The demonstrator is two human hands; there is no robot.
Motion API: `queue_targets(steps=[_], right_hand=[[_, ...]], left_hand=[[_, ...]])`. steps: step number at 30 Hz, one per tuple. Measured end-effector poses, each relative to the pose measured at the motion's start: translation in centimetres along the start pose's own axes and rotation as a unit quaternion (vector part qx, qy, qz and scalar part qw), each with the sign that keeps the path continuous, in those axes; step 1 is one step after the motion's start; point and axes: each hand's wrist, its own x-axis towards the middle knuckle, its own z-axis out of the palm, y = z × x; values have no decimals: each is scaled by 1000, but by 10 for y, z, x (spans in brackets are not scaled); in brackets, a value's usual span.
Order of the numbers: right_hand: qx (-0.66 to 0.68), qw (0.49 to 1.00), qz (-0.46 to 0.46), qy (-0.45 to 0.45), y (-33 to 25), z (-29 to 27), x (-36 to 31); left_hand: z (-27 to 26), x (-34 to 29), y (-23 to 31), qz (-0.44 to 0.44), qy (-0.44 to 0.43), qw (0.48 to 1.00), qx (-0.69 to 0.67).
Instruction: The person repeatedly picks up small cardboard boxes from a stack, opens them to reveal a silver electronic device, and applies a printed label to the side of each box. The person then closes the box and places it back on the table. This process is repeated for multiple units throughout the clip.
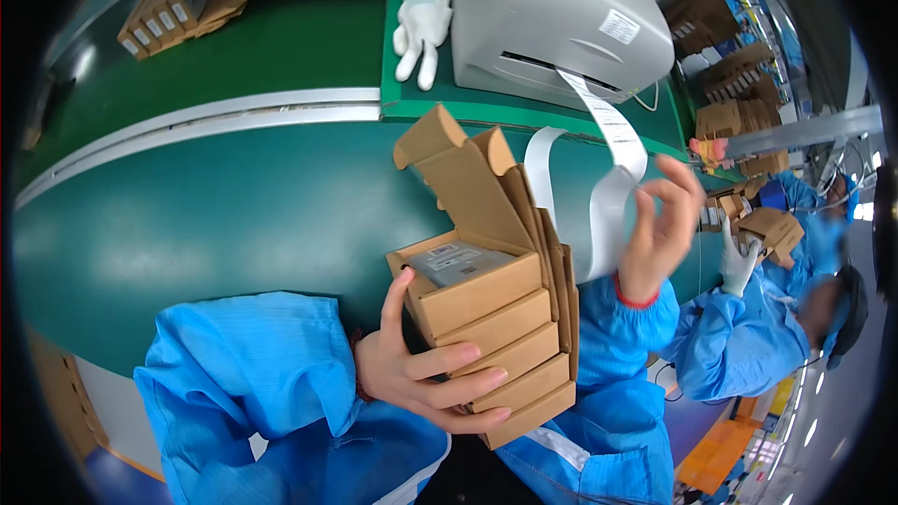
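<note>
My left hand point(416, 369) is wrapped round the side of a stack of brown cardboard boxes point(500, 323), thumb on the top edge and fingers across the fronts. The uppermost box has its lid flap point(468, 178) raised, and a grey flat packet point(458, 262) with printed labels lies inside. To the right, my right hand point(659, 229) is lifted beside a strip of white labels point(608, 126), slightly blurred. Its fingers are bent and apart, with nothing visible between them. The strip comes out of a grey label printer point(561, 19) and curls down onto the table.
A white glove point(425, 28) lies left of the printer. Several folded cardboard boxes point(182, 5) stand at the far left on the green table point(215, 196). A metal rail point(253, 105) crosses the tabletop. At right, a co-worker in blue point(748, 337) handles a box with a gloved hand.
</note>
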Motion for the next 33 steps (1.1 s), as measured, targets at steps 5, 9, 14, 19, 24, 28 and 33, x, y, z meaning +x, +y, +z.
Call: queue_targets(steps=[5, 9, 14, 19, 24, 28, 33], right_hand=[[255, 963, -7, -83, -63, -32, -10], [244, 927, 3, -286, -99, -23, 5], [216, 924, 36, -314, -102, -18, 6], [198, 933, 9, -302, -102, -13, 2], [178, 939, -8, -293, -101, -10, 0], [165, 941, -20, -295, -101, -8, 0], [103, 939, -73, -320, -101, -10, 5]], left_hand=[[-2, -2, -4, 1, 0, 1000, 4], [-2, 0, -4, 4, -3, 1000, 12], [2, 0, -7, 8, -5, 1000, 4], [3, -2, -7, 8, -9, 1000, 10], [7, -4, -8, 9, -5, 1000, 10], [8, -4, -8, 8, -4, 1000, 11], [9, -6, -10, 12, -9, 1000, 7]])
